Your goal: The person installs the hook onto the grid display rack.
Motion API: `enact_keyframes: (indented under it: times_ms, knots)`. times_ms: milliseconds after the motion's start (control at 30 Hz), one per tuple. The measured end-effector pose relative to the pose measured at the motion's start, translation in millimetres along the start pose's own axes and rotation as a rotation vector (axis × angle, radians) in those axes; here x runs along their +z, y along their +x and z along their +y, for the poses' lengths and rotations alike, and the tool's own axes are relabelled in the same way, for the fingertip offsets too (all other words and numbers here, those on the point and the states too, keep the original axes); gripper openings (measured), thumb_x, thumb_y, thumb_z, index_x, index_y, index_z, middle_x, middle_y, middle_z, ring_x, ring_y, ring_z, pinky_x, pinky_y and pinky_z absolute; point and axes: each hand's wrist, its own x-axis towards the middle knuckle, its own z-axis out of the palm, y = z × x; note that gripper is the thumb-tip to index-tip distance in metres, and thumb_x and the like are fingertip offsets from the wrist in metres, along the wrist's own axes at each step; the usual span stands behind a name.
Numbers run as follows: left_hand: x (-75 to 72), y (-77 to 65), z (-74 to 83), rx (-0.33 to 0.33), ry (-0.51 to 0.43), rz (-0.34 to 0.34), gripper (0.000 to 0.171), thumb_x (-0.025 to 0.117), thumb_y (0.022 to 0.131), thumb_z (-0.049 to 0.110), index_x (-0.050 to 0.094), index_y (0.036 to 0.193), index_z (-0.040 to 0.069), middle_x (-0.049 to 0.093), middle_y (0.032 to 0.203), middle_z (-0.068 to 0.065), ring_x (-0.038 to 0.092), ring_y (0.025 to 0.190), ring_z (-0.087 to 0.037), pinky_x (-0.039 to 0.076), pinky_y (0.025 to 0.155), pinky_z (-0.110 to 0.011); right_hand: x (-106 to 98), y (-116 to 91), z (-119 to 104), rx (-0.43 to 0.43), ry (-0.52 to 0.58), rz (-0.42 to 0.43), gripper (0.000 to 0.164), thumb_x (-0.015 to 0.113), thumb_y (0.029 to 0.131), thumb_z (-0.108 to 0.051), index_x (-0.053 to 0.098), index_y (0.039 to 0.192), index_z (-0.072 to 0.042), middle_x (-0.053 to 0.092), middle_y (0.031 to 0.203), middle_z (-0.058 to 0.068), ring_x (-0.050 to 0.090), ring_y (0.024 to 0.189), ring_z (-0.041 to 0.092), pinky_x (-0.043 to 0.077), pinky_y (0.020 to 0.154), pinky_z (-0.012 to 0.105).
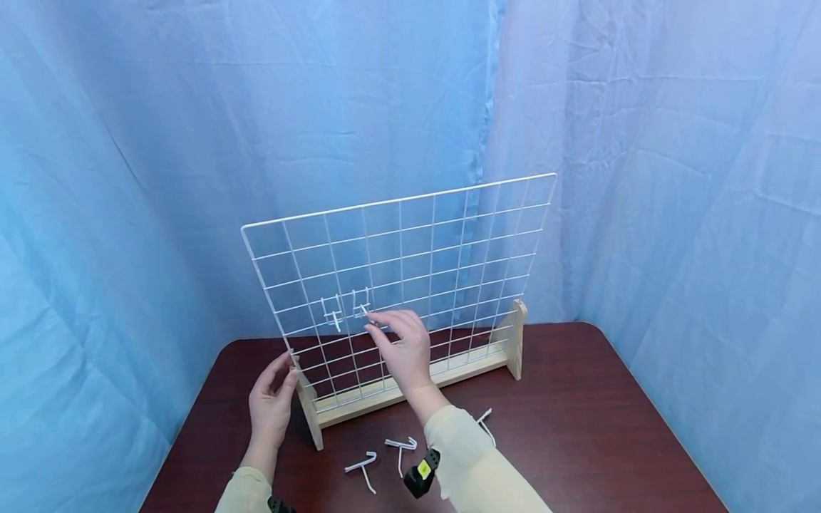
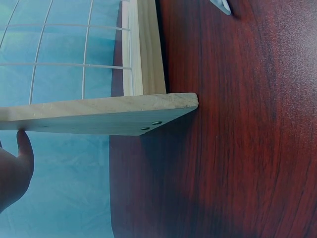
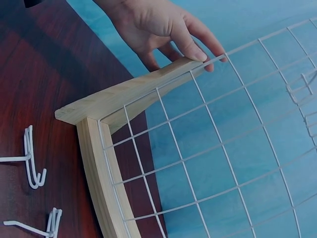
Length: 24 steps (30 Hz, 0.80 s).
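A white wire grid panel [image 1: 410, 242] stands tilted in a pale wooden stand [image 1: 359, 412]. My left hand [image 1: 272, 402] grips the top of the stand's left upright [image 3: 124, 94], its thumb on the wood and a fingertip touching the grid's side wire in the right wrist view. Two white metal hooks hang side by side on the grid, left of its middle. My right hand [image 1: 405, 349] pinches the front prong of the right one, a white hook [image 1: 361, 308]. The other hanging hook [image 1: 333, 317] is just to the left, untouched.
On the dark reddish table [image 1: 577, 427] lie loose white hooks: one hook [image 1: 364, 467] at the front, a second hook [image 1: 403, 447] beside it, and a third hook [image 1: 485, 422] partly behind my right sleeve. Blue curtains [image 1: 410, 92] surround the table.
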Motion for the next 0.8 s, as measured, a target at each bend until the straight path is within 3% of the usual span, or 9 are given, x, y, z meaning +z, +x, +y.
enact_keyframes:
  times_ms: [300,600,800]
  knots:
    - [0.0,-0.3,-1.4,0.004,0.002,0.005,0.036,0.061,0.092,-0.012,0.060,0.128,-0.008,0.070,0.113,0.007,0.059,0.107,-0.003,0.049,0.084,-0.013,-2.4,-14.3,2.2,0.075,0.032,0.008,0.031,0.084,0.078,-0.007,0.077,0.108,-0.007,0.075,0.099,0.001,0.063,0.094,0.020,0.049,0.085,0.032]
    - [-0.9,-0.2,-3.7,-0.003,0.010,0.003,0.035,0.061,0.092,-0.012,0.061,0.127,-0.007,0.070,0.112,0.009,0.059,0.107,-0.004,0.050,0.083,-0.013,-9.4,-35.9,10.8,0.101,0.028,-0.021,0.031,0.084,0.077,-0.004,0.076,0.107,-0.006,0.075,0.097,0.000,0.062,0.093,0.020,0.046,0.084,0.029]
    - [-1.1,-0.2,-3.9,0.008,0.014,0.002,0.035,0.061,0.092,-0.012,0.061,0.127,-0.007,0.070,0.114,0.001,0.059,0.107,-0.007,0.050,0.082,-0.013,-18.2,-52.3,16.6,0.144,0.013,-0.044,0.034,0.084,0.077,-0.004,0.076,0.109,-0.010,0.074,0.099,-0.003,0.061,0.095,0.020,0.046,0.085,0.029]
